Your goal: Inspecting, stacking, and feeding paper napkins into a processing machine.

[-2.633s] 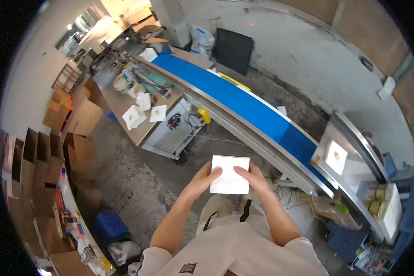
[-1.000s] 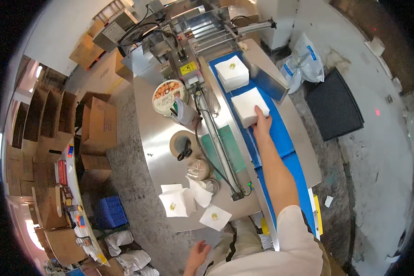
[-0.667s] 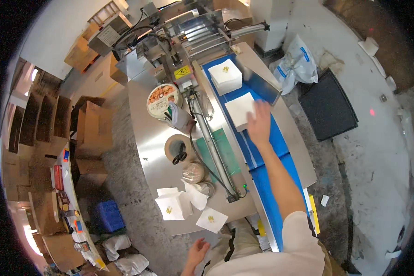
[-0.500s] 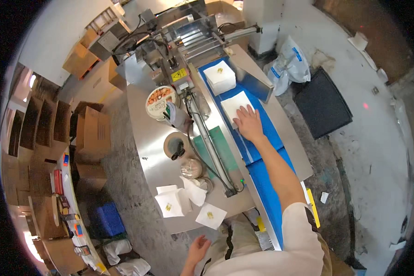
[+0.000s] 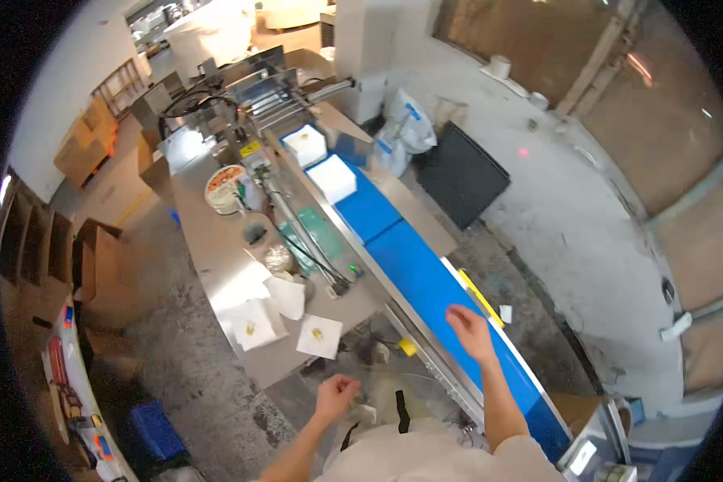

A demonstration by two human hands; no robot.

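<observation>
My right hand (image 5: 471,332) is over the blue conveyor belt (image 5: 419,277), fingers loosely bent and apart, with nothing in it. Farther up the belt sit two stacks of white square paper napkins: the nearer stack (image 5: 332,179) and the farther stack (image 5: 304,147), close to the machine. In front of my body, left of the belt, my left hand (image 5: 337,398) hangs with its fingers curled in; I see nothing in it. Beyond it, on the steel table (image 5: 205,257), lie a white napkin with a gold print (image 5: 320,336) and a napkin stack (image 5: 259,323).
A metal arm (image 5: 301,233) runs alongside the belt over a green sheet (image 5: 317,233). A round tub (image 5: 226,189) stands on the table's left. A black panel (image 5: 463,175) leans at the right wall beside clear plastic bags (image 5: 406,132). Cardboard boxes (image 5: 108,269) stand left.
My right hand has let go of the nearer napkin stack and drawn back along the belt toward me. My left hand's fingers have curled in. The whole view has swung to the right.
</observation>
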